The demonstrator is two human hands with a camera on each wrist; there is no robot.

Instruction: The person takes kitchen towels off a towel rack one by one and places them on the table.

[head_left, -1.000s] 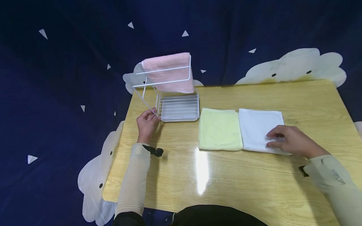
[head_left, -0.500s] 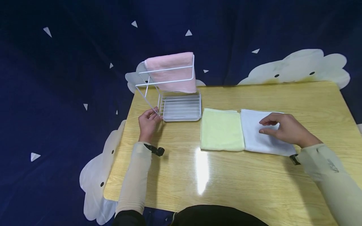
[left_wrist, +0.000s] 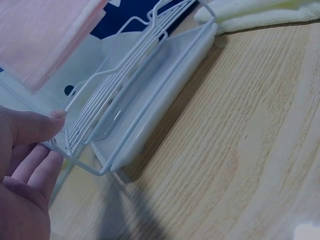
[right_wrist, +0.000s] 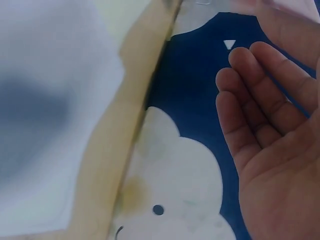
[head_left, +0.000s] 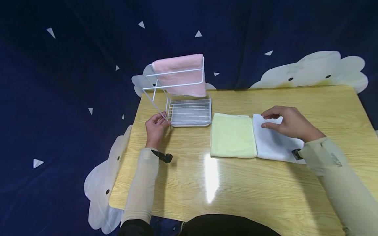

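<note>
A white wire rack [head_left: 173,86] stands at the table's back left, with a white drip tray [left_wrist: 175,65] in its base. Over its top bar hangs a folded pink towel [head_left: 180,67]. My left hand [head_left: 155,129] pinches the rack's lower left front corner between thumb and fingers. To the right, a folded yellow towel [head_left: 233,136] lies flat beside a folded white towel [head_left: 270,144]. My right hand [head_left: 290,123] hovers above the white towel, fingers loosely bent and nothing between them; in the right wrist view its palm shows bare.
The wooden table [head_left: 189,186] has its back edge just behind the rack. Behind it hangs a dark blue curtain [head_left: 230,42] with white cloud and triangle shapes. A black wrist strap [head_left: 161,156] sits on the left sleeve.
My right hand has moved up and to the left over the white towel, away from its right edge. My left hand stays on the rack, and the head view has shifted slightly.
</note>
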